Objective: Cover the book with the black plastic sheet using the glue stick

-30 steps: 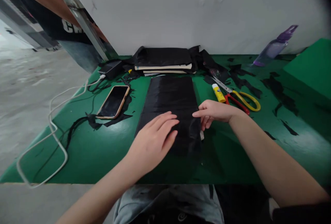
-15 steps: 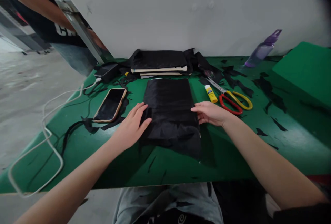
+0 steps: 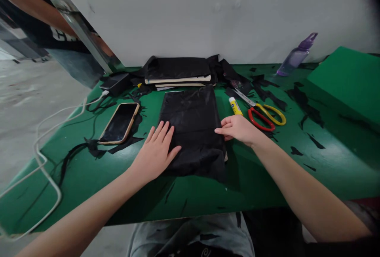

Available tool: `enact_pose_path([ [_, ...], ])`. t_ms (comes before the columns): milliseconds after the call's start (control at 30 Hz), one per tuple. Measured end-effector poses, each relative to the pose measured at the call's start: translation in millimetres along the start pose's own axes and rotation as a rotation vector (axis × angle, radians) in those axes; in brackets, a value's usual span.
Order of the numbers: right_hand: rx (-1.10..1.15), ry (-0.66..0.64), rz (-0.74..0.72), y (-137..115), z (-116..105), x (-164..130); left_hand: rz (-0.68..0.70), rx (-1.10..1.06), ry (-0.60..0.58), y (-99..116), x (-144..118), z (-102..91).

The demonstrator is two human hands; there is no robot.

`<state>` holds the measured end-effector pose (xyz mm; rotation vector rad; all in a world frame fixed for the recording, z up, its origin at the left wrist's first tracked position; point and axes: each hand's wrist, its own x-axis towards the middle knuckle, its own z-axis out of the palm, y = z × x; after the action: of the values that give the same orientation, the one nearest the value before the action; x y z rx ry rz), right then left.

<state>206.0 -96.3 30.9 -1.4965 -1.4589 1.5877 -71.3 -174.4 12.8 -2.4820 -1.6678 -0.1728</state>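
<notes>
A: Black crinkled paper-wrapped flat rectangle point(image 3: 192, 128) lies mid-table on the green tabletop point(image 3: 89, 174). Left hand point(image 3: 157, 152) flat, pressing its left edge.

B: Right hand point(image 3: 237, 128) open, fingertips on the right edge; nothing grasped. Wrap looks folded over; yellow glue stick point(image 3: 235, 106) and red-and-yellow scissors point(image 3: 263, 114) lie apart.

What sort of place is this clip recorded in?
Probably a craft or workshop bench: a green table against a plain wall, with scissors, a glue stick and black offcuts around the black sheet under both hands.
</notes>
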Motion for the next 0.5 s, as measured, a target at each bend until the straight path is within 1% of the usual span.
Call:
enact_pose_path([
  [100,0.001,0.005,0.003,-2,0,-1,0.026,0.019,-0.037,9,1,-3.6],
  [233,0.049,-0.022,0.063,-5,-3,0,0.066,0.004,-0.067,18,3,-6.0],
  [367,0.135,0.046,0.047,-7,-3,6,0.125,-0.047,-0.067,28,7,-6.2],
  [500,0.105,0.099,0.043,-9,3,14,0.192,-0.091,-0.077,40,15,-6.9],
])
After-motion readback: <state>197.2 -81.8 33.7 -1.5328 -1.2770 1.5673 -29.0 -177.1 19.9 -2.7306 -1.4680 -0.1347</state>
